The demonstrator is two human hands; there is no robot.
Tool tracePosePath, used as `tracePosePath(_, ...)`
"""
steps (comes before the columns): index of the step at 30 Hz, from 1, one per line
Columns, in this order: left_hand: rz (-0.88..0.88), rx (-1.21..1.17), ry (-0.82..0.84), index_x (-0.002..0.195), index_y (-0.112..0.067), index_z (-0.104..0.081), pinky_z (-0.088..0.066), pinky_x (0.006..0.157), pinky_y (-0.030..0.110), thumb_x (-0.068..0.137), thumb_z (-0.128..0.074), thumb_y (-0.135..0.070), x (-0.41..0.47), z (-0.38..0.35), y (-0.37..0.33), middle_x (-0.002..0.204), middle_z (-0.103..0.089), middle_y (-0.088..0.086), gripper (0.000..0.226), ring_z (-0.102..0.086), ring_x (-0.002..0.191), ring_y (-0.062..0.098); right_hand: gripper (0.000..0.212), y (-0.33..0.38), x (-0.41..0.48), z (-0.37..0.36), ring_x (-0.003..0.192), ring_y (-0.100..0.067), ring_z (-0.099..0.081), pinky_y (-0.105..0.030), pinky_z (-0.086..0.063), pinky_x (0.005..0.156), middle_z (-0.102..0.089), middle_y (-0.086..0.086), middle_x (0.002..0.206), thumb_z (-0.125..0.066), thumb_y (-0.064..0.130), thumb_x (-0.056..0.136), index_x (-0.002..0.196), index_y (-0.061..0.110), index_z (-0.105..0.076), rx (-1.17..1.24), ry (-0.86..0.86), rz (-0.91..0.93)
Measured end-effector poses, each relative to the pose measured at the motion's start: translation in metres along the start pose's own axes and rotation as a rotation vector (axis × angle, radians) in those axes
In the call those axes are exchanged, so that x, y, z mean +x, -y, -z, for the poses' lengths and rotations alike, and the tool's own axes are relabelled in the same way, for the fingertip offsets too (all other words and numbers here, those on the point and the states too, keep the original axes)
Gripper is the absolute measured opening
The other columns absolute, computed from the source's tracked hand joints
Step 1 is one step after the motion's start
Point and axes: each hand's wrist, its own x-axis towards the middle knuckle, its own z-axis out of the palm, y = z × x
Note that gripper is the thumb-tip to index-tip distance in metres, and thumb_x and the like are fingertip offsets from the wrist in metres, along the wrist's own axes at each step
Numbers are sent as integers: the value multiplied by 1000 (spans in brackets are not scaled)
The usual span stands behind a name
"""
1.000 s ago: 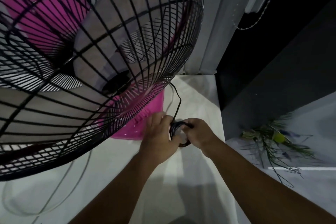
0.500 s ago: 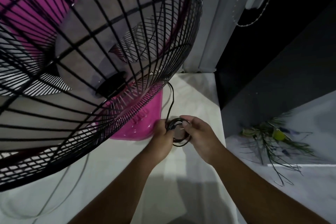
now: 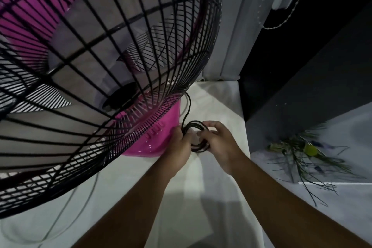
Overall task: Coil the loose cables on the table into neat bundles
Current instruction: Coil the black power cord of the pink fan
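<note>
A black cable (image 3: 196,125) is wound into a small round coil held just above the white table (image 3: 124,183). My left hand (image 3: 179,147) grips the coil's left side and my right hand (image 3: 219,143) pinches its right side with thumb and fingers. A free length of the same cable runs up from the coil and disappears behind the fan grille (image 3: 187,104). The coil's lower part is partly hidden by my fingers.
A large pink fan with a black wire grille (image 3: 112,70) fills the left, its pink base (image 3: 161,137) touching my left hand. The table's right edge drops to a grey floor with a green plant sprig (image 3: 302,151). A pale curtain (image 3: 231,36) hangs behind.
The coil has opened out into a clearer ring between my hands. My left hand shifted from covering it to gripping its left edge; both hands stayed in about the same place.
</note>
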Motion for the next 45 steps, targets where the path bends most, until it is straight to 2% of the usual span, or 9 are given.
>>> tracePosePath(4, 48, -89, 52, 115, -25, -61, -52, 71, 32, 90, -56, -39, 0, -3, 3, 102, -73, 2, 30, -68, 87, 12, 23, -9, -3, 10, 102, -32, -73, -46, -56, 96, -78, -16, 104, -67, 2, 92, 113, 7, -73, -27, 9, 88)
tracePosePath(9, -33, -41, 83, 91, -22, -73, -56, 57, 26, 72, -70, -40, 12, 6, 0, 85, -78, 3, 26, -75, 79, 19, 25, 5, 4, 14, 82, -9, -73, -21, -56, 79, -78, 1, 85, -64, -3, 91, 96, 16, -79, -359, 32, 174)
tracePosePath(13, -36, 118, 87, 95, -29, -67, -55, 74, 25, 77, -50, -62, 20, 10, -4, 92, -75, -7, 42, -71, 88, 5, 23, 20, 17, 12, 74, -3, -66, -17, -50, 76, -73, 2, 82, -64, -3, 92, 106, 7, -79, -483, 64, 181)
tracePosePath(18, 64, 23, 29, 125, -17, -62, -53, 98, 51, 99, -38, -50, 24, 4, -3, 117, -71, 8, 48, -67, 110, 26, 25, 21, 19, 9, 89, -17, -74, -32, -59, 83, -77, -11, 100, -74, 9, 90, 115, 10, -69, -127, 97, 76)
tracePosePath(23, 119, 53, -112, 114, -19, -55, -49, 74, 25, 106, -39, -41, 20, -12, -9, 107, -67, -3, 29, -63, 93, 12, 21, 8, 21, 6, 97, -31, -72, -45, -56, 93, -76, -20, 103, -57, 15, 102, 105, 3, -75, -69, -2, 80)
tracePosePath(29, 192, -406, 250, 116, -10, -73, -56, 71, 20, 99, -55, -23, 23, -1, -15, 109, -76, 8, 28, -73, 94, 11, 21, 17, 36, 15, 79, -17, -68, -27, -57, 76, -76, -22, 97, -55, 1, 100, 106, -7, -74, -221, -45, 77)
tracePosePath(32, 149, -336, 247, 122, -5, -67, -56, 88, 33, 107, -45, -23, 32, 6, -19, 113, -73, 14, 33, -69, 102, 20, 19, 23, 40, 14, 60, 3, -65, -12, -50, 60, -74, -3, 77, -58, 2, 99, 98, 1, -77, -360, 30, 131)
tracePosePath(39, 135, -254, 209, 123, -6, -65, -55, 68, 21, 107, -41, -11, 39, 2, -15, 93, -72, 0, 29, -68, 92, 14, 12, 18, 45, 14, 71, -6, -70, -18, -55, 65, -76, 5, 83, -68, 25, 95, 100, 16, -75, -229, -85, 132)
tracePosePath(45, 156, -293, 22, 130, -13, -63, -58, 79, 26, 107, -42, -16, 37, -15, -5, 122, -72, 9, 31, -69, 109, 18, 21, -1, 29, 20, 72, -5, -72, -14, -49, 53, -78, 8, 81, -67, 42, 94, 103, 24, -72, -141, 76, 36)
